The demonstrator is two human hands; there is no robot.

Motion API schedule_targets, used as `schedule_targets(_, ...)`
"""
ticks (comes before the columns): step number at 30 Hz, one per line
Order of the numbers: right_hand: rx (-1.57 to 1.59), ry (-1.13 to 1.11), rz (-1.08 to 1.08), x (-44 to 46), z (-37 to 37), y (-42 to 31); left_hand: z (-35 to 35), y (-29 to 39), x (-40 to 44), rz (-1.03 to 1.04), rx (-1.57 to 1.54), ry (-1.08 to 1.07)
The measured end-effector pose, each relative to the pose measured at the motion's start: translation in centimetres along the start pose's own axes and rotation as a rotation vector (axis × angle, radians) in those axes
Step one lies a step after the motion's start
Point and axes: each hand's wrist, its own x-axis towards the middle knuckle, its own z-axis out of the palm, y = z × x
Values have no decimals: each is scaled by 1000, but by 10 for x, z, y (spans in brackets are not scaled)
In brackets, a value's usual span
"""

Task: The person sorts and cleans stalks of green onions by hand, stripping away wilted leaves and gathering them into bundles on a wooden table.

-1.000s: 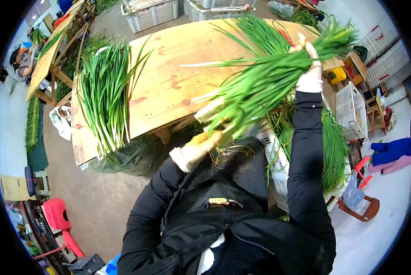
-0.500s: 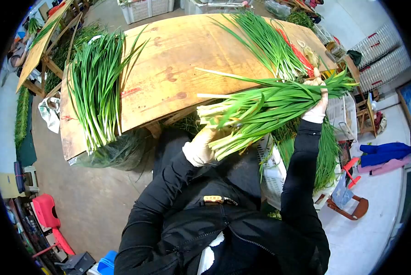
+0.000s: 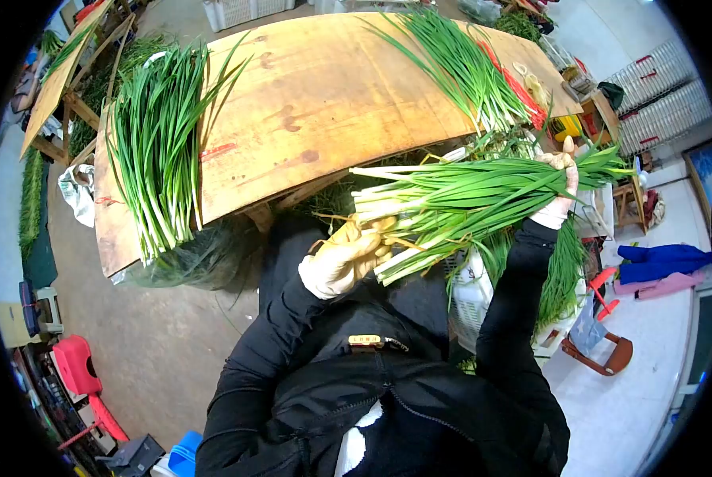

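Observation:
A bunch of long green leafy stalks (image 3: 475, 191) lies nearly level above my lap, pale stem ends to the left. My right hand (image 3: 559, 179) is wrapped round its leafy part on the right. Beside the stem ends, my gloved left hand (image 3: 348, 253) has its fingers bent together around thin yellowish strands (image 3: 404, 240). On the wooden table (image 3: 292, 119), a large pile of the same stalks (image 3: 161, 143) lies at the left. A smaller pile (image 3: 475, 75) lies at the right, next to red ties (image 3: 523, 95).
A white crate (image 3: 471, 298) with more greens (image 3: 563, 274) stands below the bunch at the right. Under the table's left end sits a dark plastic bag (image 3: 201, 258). A brown stool (image 3: 610, 354) and a red chair (image 3: 76, 364) stand farther out.
The bunch has swung from a slant to nearly level, still in my right hand. My left hand has moved from below the stem ends to their left side. The view has shifted slightly.

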Motion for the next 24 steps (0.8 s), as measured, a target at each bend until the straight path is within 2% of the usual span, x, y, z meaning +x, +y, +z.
schedule_targets(2,-10,69,1,-7,4,-2,5,2,-7,69,38,20)
schedule_targets(3,86,83,18,-9,3,-4,3,2,-7,46,118,30)
schedule_targets(6,63,-11,2,-14,12,-6,0,-3,-3,-21,-18,193)
schedule_targets(7,33,60,-18,-15,16,-8,-9,-4,0,-7,28,81)
schedule_targets(8,2,131,-38,-15,17,-9,-9,-5,0,-9,98,125)
schedule_targets(9,43,86,14,-11,6,-12,-8,-6,-1,-12,169,167)
schedule_targets(10,-11,127,40,-11,2,-15,-8,-13,1,56,146,159)
schedule_targets(12,-98,146,95,-15,9,-18,-2,-8,-3,17,149,196)
schedule_targets(13,-152,288,83,-13,14,-18,-2,-3,-6,-14,158,235)
schedule_targets(15,-186,346,115,-7,-4,-22,-19,3,-15,49,74,160)
schedule_targets(17,-174,382,138,-3,-20,-38,-31,14,-32,106,38,252)
schedule_targets(18,-126,520,147,7,-43,-45,-42,19,-41,153,100,398)
schedule_targets(19,-141,443,105,11,-69,-51,-54,21,-50,196,162,544)
schedule_targets(21,-151,536,-16,17,-96,-50,-73,26,-61,322,295,874)
schedule_targets(22,-261,524,-48,18,-107,-45,-86,28,-65,210,554,956)
schedule_targets(23,-372,516,-82,18,-116,-40,-85,27,-63,102,830,881)
schedule_targets(24,-481,513,-116,18,-116,-35,-76,19,-51,240,1165,657)
